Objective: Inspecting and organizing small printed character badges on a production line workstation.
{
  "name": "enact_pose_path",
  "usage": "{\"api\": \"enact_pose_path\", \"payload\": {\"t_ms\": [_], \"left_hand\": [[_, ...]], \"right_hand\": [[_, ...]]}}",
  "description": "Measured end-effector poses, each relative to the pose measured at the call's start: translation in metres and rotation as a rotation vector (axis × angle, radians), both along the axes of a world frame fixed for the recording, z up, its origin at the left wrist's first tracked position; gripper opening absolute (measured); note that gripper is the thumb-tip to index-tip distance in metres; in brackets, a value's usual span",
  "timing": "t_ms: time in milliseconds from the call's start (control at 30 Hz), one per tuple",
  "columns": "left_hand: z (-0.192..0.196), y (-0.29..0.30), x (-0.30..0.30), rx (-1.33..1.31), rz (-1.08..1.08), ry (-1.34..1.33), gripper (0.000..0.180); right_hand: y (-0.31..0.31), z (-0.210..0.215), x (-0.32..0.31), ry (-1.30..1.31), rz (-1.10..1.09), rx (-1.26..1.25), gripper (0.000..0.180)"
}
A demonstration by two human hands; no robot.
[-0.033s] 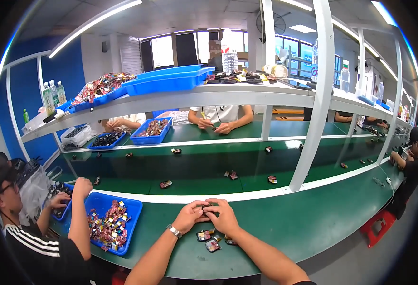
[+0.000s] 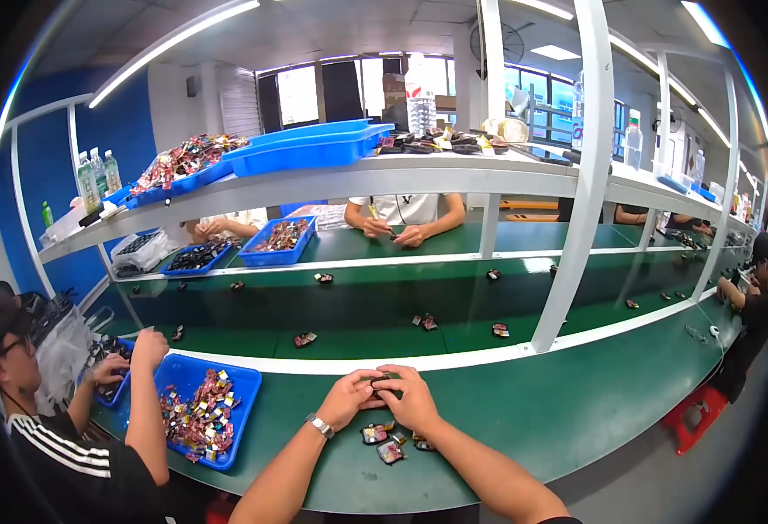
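Observation:
My left hand (image 2: 347, 399) and my right hand (image 2: 410, 400) meet over the green work surface (image 2: 498, 410), fingers closed around a small black casing (image 2: 380, 385). The fingers cover most of that casing, so its details are hidden. Just below my hands lie several small dark casings with clear and reddish parts and yellowish tabs; one casing (image 2: 391, 451) sits nearest me, another (image 2: 373, 433) just beyond it. A third casing (image 2: 422, 443) is partly covered by my right wrist.
At left, a blue tray (image 2: 251, 393) holds many small reddish parts. Beside it, a co-worker (image 2: 61, 437) reaches toward a tray of black casings. Beyond a white rail (image 2: 401, 361), scattered casings lie on a green belt (image 2: 366, 323). A white post (image 2: 576, 201) supports the shelf.

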State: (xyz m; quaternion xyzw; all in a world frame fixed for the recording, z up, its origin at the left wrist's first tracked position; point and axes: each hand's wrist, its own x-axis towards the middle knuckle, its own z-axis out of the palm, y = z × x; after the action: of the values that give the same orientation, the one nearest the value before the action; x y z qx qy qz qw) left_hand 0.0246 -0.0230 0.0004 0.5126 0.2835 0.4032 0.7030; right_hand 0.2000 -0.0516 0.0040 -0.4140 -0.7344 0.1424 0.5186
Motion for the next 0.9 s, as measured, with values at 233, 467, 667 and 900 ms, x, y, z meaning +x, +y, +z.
{"api": "enact_pose_path", "payload": {"t_ms": [233,467,667,900], "left_hand": [[0.003,-0.001,0.002,0.023,-0.001,-0.027,0.029],[-0.001,0.000,0.006,0.040,0.035,0.004,0.029],[0.002,0.000,0.002,0.038,0.045,-0.045,0.029],[0.001,-0.002,0.000,0.031,-0.006,-0.065,0.030]], "right_hand": [[-0.001,0.000,-0.003,0.018,-0.055,-0.003,0.013],[0.001,-0.004,-0.004,0.036,-0.050,0.017,0.016],[-0.003,0.007,-0.002,-0.015,-0.049,0.069,0.014],[-0.002,0.003,-0.002,0.022,-0.051,0.034,0.013]]}}
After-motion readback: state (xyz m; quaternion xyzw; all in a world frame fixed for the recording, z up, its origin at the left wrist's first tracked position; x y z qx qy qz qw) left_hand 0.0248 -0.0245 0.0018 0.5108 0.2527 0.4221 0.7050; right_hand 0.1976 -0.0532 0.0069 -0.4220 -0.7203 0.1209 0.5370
